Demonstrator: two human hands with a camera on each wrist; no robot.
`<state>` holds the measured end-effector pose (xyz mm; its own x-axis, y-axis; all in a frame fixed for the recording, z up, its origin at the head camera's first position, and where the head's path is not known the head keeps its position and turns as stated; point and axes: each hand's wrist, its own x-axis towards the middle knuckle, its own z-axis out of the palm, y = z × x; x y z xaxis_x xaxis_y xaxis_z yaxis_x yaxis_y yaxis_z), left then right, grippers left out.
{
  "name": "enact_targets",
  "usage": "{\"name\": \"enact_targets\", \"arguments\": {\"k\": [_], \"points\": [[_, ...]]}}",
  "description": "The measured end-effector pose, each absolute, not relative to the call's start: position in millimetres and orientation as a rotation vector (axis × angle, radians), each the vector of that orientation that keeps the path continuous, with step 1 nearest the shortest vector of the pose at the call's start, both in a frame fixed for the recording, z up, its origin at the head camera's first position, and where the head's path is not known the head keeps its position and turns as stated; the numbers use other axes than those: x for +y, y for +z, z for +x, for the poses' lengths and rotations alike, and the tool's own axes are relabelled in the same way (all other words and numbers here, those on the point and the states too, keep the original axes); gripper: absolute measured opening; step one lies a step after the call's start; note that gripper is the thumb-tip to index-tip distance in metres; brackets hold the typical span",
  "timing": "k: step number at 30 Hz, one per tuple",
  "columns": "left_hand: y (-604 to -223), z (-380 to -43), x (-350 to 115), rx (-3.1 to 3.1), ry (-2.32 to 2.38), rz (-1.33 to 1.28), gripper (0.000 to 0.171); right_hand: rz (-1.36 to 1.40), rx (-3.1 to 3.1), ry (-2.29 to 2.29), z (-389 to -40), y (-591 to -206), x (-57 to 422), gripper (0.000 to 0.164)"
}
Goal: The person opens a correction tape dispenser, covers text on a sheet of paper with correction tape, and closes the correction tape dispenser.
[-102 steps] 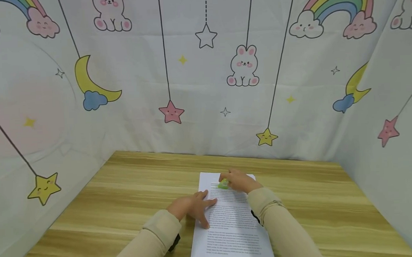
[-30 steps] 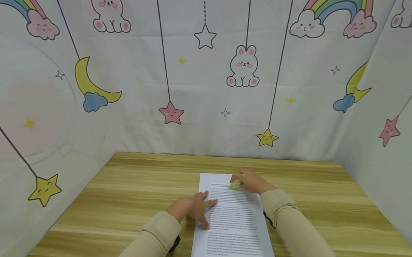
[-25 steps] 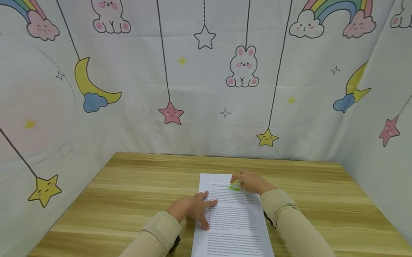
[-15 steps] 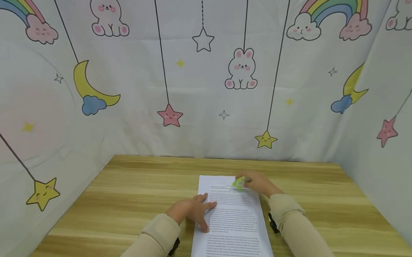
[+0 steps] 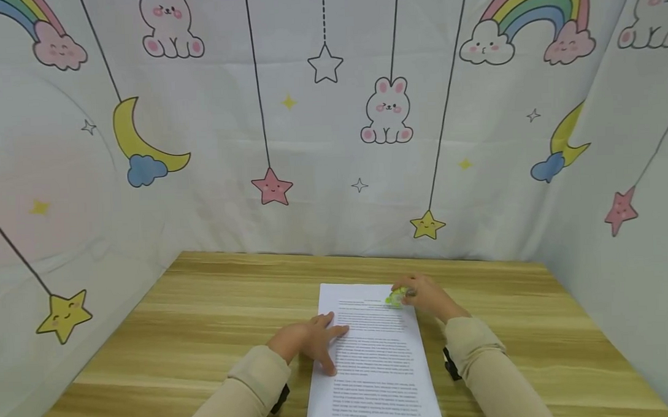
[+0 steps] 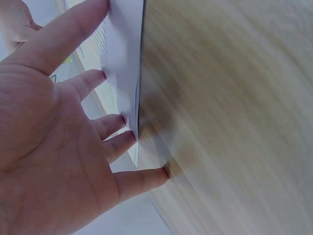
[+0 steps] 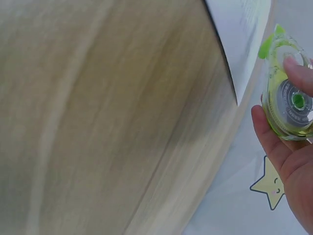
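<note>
My left hand (image 5: 311,343) lies spread over the left side of a printed sheet of paper (image 5: 375,360), fingers apart. In the left wrist view, its fingertips press at the edge of the paper (image 6: 127,44), and the little finger touches the table beside it. Near the sheet's top right corner, my right hand (image 5: 425,296) holds a clear and lime-green correction tape dispenser (image 5: 395,297). The right wrist view shows the dispenser (image 7: 288,110) pinched between thumb and fingers, its pointed green-capped end up in that view and a grey reel visible through the casing.
A wood-grain table (image 5: 221,310) carries the paper and reaches back to a white cloth backdrop (image 5: 323,221) printed with stars, bunnies and rainbows. Cloth also hangs along the left and right sides.
My right hand has slid the correction tape dispenser rightward across the sheet's upper lines, then turned and raised it near the right edge. The left hand stays in place. The head view shifts slightly.
</note>
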<state>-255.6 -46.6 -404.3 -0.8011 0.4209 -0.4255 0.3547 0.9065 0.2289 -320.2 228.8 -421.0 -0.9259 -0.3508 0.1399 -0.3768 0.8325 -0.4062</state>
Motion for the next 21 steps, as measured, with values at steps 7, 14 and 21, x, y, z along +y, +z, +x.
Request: {"name": "enact_targets", "arguments": {"k": [7, 14, 21], "points": [[-407, -258, -47, 2.570, 0.173, 0.557, 0.084, 0.726, -2.855, 0.410, -316, -429, 223, 0.028], [-407, -259, -46, 2.569, 0.137, 0.555, 0.083, 0.784, -2.817, 0.362, -314, -429, 219, 0.029], [-406, -258, -45, 2.576, 0.141, 0.556, 0.082, 0.784, -2.861, 0.345, -314, -426, 215, 0.028]]}}
